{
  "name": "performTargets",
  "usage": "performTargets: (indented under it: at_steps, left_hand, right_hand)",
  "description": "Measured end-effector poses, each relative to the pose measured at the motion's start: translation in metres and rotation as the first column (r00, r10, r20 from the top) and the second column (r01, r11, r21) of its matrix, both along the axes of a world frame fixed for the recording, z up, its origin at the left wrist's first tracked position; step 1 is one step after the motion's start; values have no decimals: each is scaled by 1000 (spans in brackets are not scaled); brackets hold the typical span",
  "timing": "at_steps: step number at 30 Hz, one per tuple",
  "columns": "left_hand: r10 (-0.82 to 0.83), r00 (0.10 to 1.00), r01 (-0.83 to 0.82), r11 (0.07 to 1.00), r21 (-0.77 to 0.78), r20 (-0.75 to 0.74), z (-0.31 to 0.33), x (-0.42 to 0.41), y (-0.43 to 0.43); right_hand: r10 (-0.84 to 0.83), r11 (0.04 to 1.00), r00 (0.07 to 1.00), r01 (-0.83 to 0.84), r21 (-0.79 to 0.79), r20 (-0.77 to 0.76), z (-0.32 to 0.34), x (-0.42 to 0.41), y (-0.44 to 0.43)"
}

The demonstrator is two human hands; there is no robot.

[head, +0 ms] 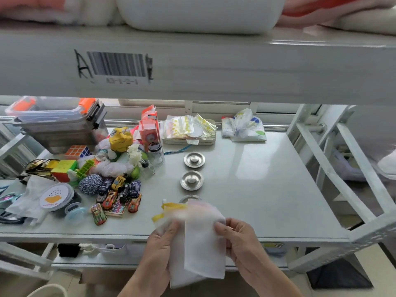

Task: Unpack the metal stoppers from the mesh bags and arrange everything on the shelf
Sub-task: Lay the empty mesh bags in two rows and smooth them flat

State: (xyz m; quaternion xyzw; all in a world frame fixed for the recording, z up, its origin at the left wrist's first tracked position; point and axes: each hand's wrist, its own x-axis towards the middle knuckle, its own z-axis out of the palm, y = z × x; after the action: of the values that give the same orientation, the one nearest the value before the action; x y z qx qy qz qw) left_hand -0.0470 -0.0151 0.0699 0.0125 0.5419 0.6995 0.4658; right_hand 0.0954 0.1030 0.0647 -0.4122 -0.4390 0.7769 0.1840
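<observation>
Both hands hold white mesh bags (201,243) with yellow drawstrings over the front edge of the grey shelf (267,189). My left hand (159,251) grips their left side and my right hand (237,239) pinches the right edge. The bags' tops are blurred. Two round metal stoppers (194,160) (191,180) lie in a line on the shelf, knobs up. The rim of a third stopper (188,198) shows just behind the bags, mostly hidden by them.
Toy cars (120,196), puzzle cubes (64,168), a ball of twine, small jars and a lidded tub crowd the shelf's left half. A plastic storage box (57,123) stands at back left, packets (188,129) at back centre. The upper shelf beam (214,67) hangs overhead.
</observation>
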Motion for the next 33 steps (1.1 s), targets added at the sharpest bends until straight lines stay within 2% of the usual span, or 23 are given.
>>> performTargets:
  at_steps: [5, 10, 15, 17, 20, 22, 27, 31, 33]
  left_hand:
    - [95, 995, -95, 995, -14, -2, -2, 20, 20]
    - [163, 986, -165, 985, 46, 46, -4, 39, 24]
    - [187, 979, -187, 982, 14, -85, 2, 57, 25]
    - [198, 970, -203, 979, -17, -140, 1, 60, 24]
    - [215, 966, -222, 974, -38, -146, -4, 64, 20]
    - [261, 955, -265, 964, -11, -138, -3, 66, 20]
    - [313, 947, -316, 948, -38, -73, 4, 69, 22]
    - [326, 938, -334, 941, -55, -118, 7, 63, 24]
    - [315, 945, -320, 946, -51, -83, 5, 63, 24]
  right_hand:
    - [-76, 986, 991, 58, 156, 109, 6, 14, 70]
    - [-120, 961, 986, 85, 265, 118, 9, -13, 163]
    - [-158, 931, 985, 126, 342, 68, 12, -63, 236]
    - [-177, 938, 977, 130, 323, 122, -3, -75, 256]
    - [-182, 944, 905, 52, 325, 385, -39, -76, 269]
    - [-206, 942, 845, 35, 333, 493, -52, -73, 268]
    - [-292, 911, 802, 67, 407, 521, -57, -80, 265]
    - [-314, 896, 774, 49, 442, 550, -53, -93, 268]
    - [-326, 888, 764, 47, 457, 557, -52, -96, 269]
